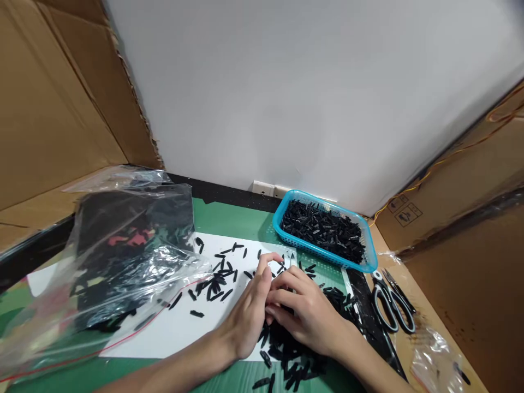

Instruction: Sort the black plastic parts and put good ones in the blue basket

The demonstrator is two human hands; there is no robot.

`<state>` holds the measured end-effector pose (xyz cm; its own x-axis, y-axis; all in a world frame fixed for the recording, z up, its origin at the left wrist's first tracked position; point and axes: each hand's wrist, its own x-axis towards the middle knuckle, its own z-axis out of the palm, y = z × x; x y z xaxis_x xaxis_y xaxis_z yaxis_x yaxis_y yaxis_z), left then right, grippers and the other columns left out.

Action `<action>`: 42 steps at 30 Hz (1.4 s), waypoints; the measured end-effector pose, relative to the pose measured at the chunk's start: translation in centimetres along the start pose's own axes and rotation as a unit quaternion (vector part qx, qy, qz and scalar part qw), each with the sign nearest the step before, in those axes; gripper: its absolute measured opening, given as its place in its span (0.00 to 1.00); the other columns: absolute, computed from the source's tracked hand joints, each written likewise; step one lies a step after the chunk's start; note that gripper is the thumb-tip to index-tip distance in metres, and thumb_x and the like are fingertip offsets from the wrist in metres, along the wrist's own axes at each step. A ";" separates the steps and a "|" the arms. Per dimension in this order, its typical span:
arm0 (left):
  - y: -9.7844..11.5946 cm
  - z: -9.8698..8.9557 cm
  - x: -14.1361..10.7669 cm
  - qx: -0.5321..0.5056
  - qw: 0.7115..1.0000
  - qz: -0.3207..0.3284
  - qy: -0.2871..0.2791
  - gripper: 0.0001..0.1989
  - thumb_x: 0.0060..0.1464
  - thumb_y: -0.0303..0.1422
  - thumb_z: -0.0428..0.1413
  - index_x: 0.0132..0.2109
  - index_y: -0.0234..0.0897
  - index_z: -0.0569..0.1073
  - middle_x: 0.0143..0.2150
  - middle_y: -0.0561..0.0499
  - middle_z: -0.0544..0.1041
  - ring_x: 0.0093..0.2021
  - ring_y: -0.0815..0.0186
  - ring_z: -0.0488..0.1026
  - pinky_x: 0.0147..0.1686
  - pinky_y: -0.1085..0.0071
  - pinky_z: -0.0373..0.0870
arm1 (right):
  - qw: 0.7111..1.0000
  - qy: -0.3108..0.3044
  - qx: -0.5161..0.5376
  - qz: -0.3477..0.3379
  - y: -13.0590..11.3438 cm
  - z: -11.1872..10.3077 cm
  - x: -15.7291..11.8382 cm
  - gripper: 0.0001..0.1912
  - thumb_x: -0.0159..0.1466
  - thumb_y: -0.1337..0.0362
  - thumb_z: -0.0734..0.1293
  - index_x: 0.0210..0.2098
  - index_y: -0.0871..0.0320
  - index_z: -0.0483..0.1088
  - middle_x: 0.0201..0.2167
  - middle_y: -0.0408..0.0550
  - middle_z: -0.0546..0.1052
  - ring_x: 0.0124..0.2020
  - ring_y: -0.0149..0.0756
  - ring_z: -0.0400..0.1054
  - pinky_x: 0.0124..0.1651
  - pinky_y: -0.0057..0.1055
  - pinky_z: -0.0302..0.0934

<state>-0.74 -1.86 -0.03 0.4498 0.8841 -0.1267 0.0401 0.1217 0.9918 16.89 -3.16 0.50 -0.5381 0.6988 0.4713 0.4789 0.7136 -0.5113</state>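
My left hand [252, 305] and my right hand [307, 307] meet over a white sheet [172, 335], their fingertips bent in and pressed close together. Whatever sits between the fingertips is too small and too covered to make out. Under and beside my right hand lies a heap of short black strips [289, 344], partly hidden by it. Loose black strips [216, 284] are scattered over the sheet left of my hands. Beyond them, a blue plastic basket [323, 257] holds many more such black pieces [321, 229].
A clear zip bag [123, 305] with dark contents covers the left side of the green mat [229, 215]. Scissors [391, 305] and a small plastic bag [436, 355] lie on cardboard at the right. Cardboard walls [61, 98] stand at both sides; a white wall [307, 98] rises behind.
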 end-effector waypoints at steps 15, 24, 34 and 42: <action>-0.4 0.3 0.4 -0.045 0.999 0.017 0.006 0.28 0.73 0.58 0.37 0.58 0.42 0.67 0.25 0.58 0.66 0.25 0.66 0.63 0.24 0.71 0.61 | 0.994 0.074 0.066 0.035 -0.5 1.5 -0.6 0.05 0.75 0.69 0.66 0.42 0.55 0.73 0.39 0.48 0.78 0.42 0.40 0.70 0.47 0.37 0.63; 0.5 0.2 0.7 -0.019 0.999 0.042 -0.015 0.19 0.75 0.50 0.46 0.41 0.40 0.65 0.22 0.63 0.57 0.23 0.72 0.53 0.26 0.74 0.53 | 0.936 0.199 0.187 0.222 0.2 -0.4 -0.2 0.06 0.75 0.63 0.67 0.40 0.54 0.73 0.35 0.43 0.76 0.36 0.35 0.69 0.41 0.31 0.61; 0.4 0.2 0.5 -0.020 0.997 0.058 -0.039 0.17 0.74 0.48 0.49 0.40 0.40 0.64 0.22 0.63 0.57 0.22 0.72 0.51 0.24 0.73 0.50 | 0.922 0.173 0.241 0.250 0.3 -0.5 -0.2 0.08 0.75 0.60 0.68 0.39 0.55 0.73 0.34 0.42 0.76 0.36 0.35 0.69 0.42 0.31 0.62; 0.7 0.1 1.1 -0.097 0.988 0.077 0.093 0.17 0.75 0.43 0.48 0.37 0.40 0.64 0.20 0.63 0.57 0.20 0.74 0.48 0.22 0.75 0.46 | 0.969 0.009 0.126 0.213 1.1 -1.8 0.1 0.08 0.73 0.66 0.70 0.36 0.56 0.76 0.37 0.45 0.81 0.42 0.40 0.70 0.50 0.37 0.61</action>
<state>-0.10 -0.83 0.52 0.2643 0.9644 0.0063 -0.1954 0.0471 0.9796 18.64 -2.17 1.31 -0.3155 0.9298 0.1896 0.4693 0.3266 -0.8204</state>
